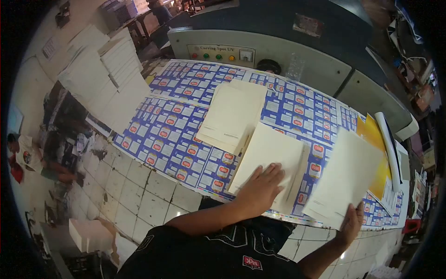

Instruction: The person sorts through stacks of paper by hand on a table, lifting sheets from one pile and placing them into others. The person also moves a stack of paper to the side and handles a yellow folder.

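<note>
My left hand [267,186] lies flat, fingers stretched out, on the middle stack of cream paper sheets [278,146]. At the right, my right hand [352,219] grips the lower right corner of another set of cream sheets [346,172], with the thumb over the edge; its other fingers are partly hidden. Farther back and to the left, a third stack of cream paper [234,111] rests askew, with small print near its lower edge. The middle stack partly overlaps its lower right corner.
Printed blue sheets [162,128] cover the table. Behind it stands a grey machine [316,65] with coloured buttons. Yellow sheets [371,139] and a white roll [388,144] lie at the right. Tall paper stacks [100,79] rise at the left. Another person [35,158] is at far left.
</note>
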Demonstrator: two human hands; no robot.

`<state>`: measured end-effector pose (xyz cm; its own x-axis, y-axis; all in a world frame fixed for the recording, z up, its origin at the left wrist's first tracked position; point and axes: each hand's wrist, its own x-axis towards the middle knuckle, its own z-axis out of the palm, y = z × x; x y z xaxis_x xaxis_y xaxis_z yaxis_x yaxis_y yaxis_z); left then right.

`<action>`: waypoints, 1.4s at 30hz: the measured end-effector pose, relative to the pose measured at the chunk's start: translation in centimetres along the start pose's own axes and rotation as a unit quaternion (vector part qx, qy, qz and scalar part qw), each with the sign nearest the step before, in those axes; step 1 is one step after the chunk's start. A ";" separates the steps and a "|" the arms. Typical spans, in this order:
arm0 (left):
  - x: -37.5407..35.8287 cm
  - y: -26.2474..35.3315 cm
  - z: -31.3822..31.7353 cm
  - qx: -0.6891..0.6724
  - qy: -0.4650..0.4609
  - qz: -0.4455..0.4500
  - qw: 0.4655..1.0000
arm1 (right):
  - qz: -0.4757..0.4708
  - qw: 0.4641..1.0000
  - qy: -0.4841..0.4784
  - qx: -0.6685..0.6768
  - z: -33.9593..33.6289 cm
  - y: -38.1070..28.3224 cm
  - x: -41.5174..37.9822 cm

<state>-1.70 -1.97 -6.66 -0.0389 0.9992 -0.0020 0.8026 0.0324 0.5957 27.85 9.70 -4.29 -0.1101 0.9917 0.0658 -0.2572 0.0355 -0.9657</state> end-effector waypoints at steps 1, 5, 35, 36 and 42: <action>-0.4 0.1 -0.3 0.000 0.000 0.001 1.000 | 0.023 0.999 -0.022 -0.005 1.4 0.2 -0.2; -1.5 0.7 -3.2 -0.240 0.156 0.025 0.958 | 0.116 0.984 -0.117 -0.075 8.7 2.3 -1.0; -1.3 -0.4 -4.0 -0.180 0.132 0.130 0.966 | 0.096 0.991 -0.049 -0.085 7.0 0.6 -0.5; -1.2 -2.2 -4.5 -0.198 0.129 0.132 0.963 | 0.092 0.989 -0.111 -0.014 8.5 2.1 -0.6; -0.4 -7.8 -5.2 -0.234 0.142 -0.209 0.939 | 0.181 0.946 -0.268 0.004 16.0 4.8 -1.6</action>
<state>-10.99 -2.77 -7.15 -0.5028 0.8532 -0.1389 0.3349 0.3403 0.8787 11.47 6.32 -5.02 -0.6623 0.7343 -0.1486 -0.1168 -0.2972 -0.9477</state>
